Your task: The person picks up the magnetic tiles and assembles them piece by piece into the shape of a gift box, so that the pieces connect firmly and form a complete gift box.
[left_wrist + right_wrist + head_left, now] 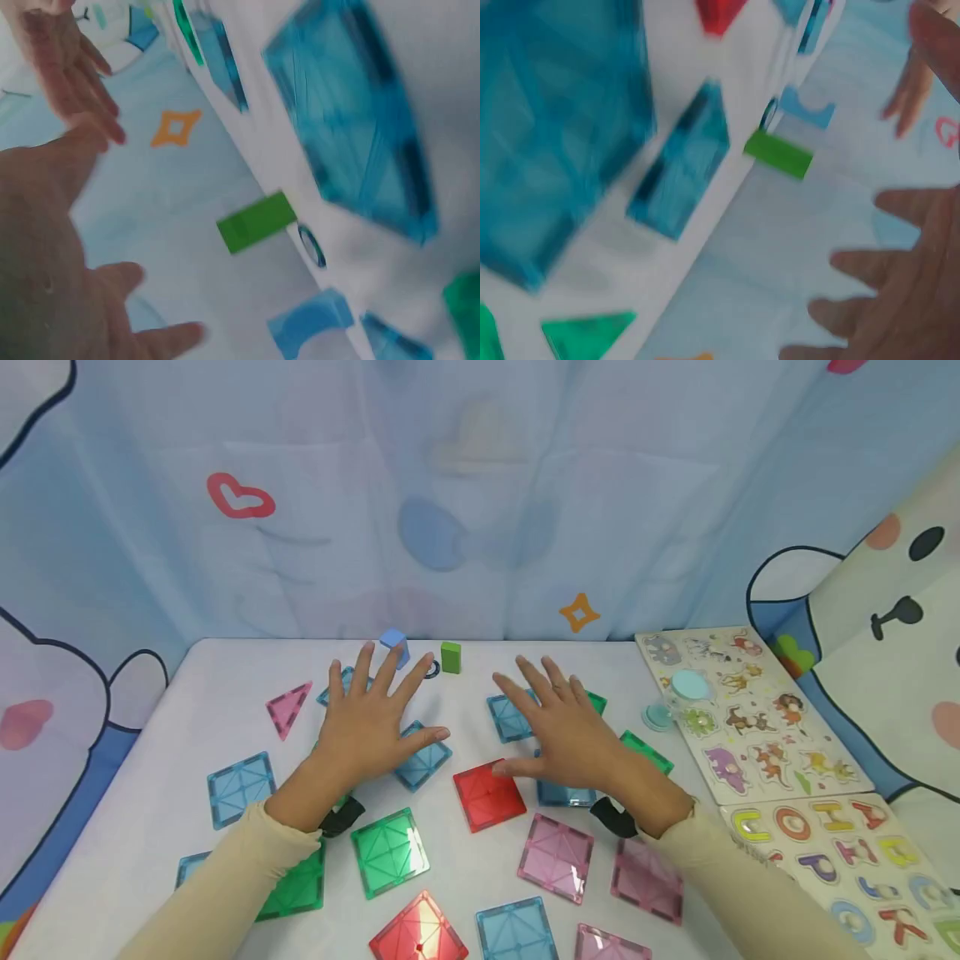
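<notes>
Both hands are held out palm down over a white table strewn with translucent magnetic tiles. The left hand (367, 727) has its fingers straight and spread, holding nothing. It overlaps a blue tile (424, 758) beside its thumb. Fingers of the right hand (562, 731) are likewise straight and spread, with nothing in them. Under its thumb in the head view is a red square tile (489, 797), and blue tiles (512, 718) lie partly hidden beneath it. A green square tile (391, 852) lies between the wrists. In the right wrist view a blue tile (682, 165) shows left of the fingers.
At the back stand a green block (451, 657) and a blue block with a curved cutout (395, 643). A pink triangle tile (288, 708) lies left. Along the right edge are an animal puzzle board (716, 781) and a letter board (817, 897). A printed curtain (480, 585) hangs behind.
</notes>
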Motion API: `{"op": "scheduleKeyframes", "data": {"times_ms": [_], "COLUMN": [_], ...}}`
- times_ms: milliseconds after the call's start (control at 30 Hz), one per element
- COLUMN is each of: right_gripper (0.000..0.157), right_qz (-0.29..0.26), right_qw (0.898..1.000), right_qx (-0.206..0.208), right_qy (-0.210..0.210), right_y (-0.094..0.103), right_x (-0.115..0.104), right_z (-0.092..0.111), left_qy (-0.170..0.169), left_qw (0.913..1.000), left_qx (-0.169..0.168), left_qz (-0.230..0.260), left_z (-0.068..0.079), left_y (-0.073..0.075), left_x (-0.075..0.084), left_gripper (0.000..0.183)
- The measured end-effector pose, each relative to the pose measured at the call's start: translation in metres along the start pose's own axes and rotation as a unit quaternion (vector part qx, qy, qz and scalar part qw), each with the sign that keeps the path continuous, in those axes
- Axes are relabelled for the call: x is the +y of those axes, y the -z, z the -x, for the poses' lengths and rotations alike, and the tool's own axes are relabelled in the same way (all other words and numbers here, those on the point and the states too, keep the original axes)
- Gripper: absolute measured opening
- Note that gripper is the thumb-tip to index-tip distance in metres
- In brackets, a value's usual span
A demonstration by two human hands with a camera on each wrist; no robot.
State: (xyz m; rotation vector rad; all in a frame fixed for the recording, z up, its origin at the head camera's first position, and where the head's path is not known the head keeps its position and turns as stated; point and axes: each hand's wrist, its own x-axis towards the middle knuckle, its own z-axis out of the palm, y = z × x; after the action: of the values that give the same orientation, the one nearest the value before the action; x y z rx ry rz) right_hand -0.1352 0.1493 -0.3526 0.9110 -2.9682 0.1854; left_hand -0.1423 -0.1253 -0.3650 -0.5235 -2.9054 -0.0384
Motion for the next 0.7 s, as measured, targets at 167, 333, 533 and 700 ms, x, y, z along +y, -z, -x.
{"op": "scheduleKeyframes", "data": {"times_ms": [167,333,533,700], "right_gripper": [0.104,0.085,0.069,0.067], "right_qz": [-0.024,-0.017,0.022,0.04], "right_qw": [0.991,0.984,0.99,0.993], "right_qx": [-0.09,-0.11,-0.053,-0.02], "right_qy": [0.099,0.136,0.128,0.105], "right_y": [-0.013,-0.025,-0.038,-0.046], "right_x": [-0.027,-0.043,-0.042,-0.045], "right_z": [0.021,0.025,0.013,0.002], "left_qy": [-0.012,-0.046,-0.1,-0.122], "left_qw": [0.9974,0.9964,0.9884,0.9788], "left_qx": [-0.07,-0.071,-0.09,-0.127], "left_qz": [-0.003,-0.004,0.072,0.105], "left_z": [0.023,0.037,0.039,0.041], "left_y": [-0.011,-0.017,-0.015,-0.012], "left_x": [0.011,0.012,0.003,0.005], "left_gripper": [0.1,0.093,0.089,0.091]}}
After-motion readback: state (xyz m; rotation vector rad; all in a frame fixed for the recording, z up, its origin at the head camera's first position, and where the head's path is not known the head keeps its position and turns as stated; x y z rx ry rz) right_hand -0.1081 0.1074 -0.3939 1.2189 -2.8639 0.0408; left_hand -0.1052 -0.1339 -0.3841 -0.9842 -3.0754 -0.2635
